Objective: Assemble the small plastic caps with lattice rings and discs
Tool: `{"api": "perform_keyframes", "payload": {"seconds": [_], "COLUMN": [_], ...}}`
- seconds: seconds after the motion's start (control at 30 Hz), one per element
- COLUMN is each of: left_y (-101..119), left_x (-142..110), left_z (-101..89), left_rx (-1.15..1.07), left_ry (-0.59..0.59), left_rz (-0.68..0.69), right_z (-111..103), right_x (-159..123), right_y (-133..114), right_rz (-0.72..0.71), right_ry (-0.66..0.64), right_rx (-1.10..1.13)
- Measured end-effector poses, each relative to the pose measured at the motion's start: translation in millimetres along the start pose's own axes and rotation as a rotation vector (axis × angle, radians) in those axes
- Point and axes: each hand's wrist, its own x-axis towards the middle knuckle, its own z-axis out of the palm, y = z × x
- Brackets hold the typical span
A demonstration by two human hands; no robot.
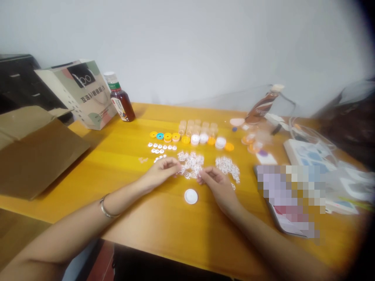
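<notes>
My left hand (164,171) is at the left edge of a pile of small white openwork plastic pieces (191,160), thumb and fingertips pinched together. On the pile's right side, my right hand (216,183) pinches too, its other fingers curled. Whatever sits between the fingertips of either hand is too small and blurred to name. Between my wrists lies a round white lid-like disc (191,196). A second heap of white openwork pieces (227,167) is just beyond my right hand. Small white round pieces (158,146) lie in rows past my left hand.
Behind the piles runs a line of yellow, blue and white round caps (175,137), with clear small cups (197,128) beyond. A phone (281,203) and a white box (310,156) are right. Cardboard box (41,152), paper bag (84,93) and dark bottle (123,103) stand left.
</notes>
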Motion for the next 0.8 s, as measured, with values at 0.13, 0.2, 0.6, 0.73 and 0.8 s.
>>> {"api": "perform_keyframes", "payload": {"seconds": [0.13,0.2,0.6,0.73,0.8], "left_y": [-1.0,-1.5,-5.9,-1.1,0.7], "left_x": [-0.9,-0.8,0.2,-2.0,-3.5], "left_z": [0.0,0.8,-2.4,-2.9,-2.8], "left_rx": [0.07,0.066,-0.168,-0.138,-0.12], "left_ry": [-0.042,-0.063,-0.069,-0.093,-0.105], "left_rz": [-0.026,-0.037,-0.046,-0.008,-0.017], "right_z": [0.9,1.2,3.6,5.1,5.1], "right_x": [0.3,0.3,-1.2,-3.5,-4.3], "right_y": [-0.5,-0.7,0.3,0.6,0.2], "right_rz": [-0.001,0.001,0.119,0.183,0.203], "right_ry": [-0.003,-0.011,0.028,0.013,-0.012], "right_rx": [-0.004,-0.007,0.106,0.2,0.224]}}
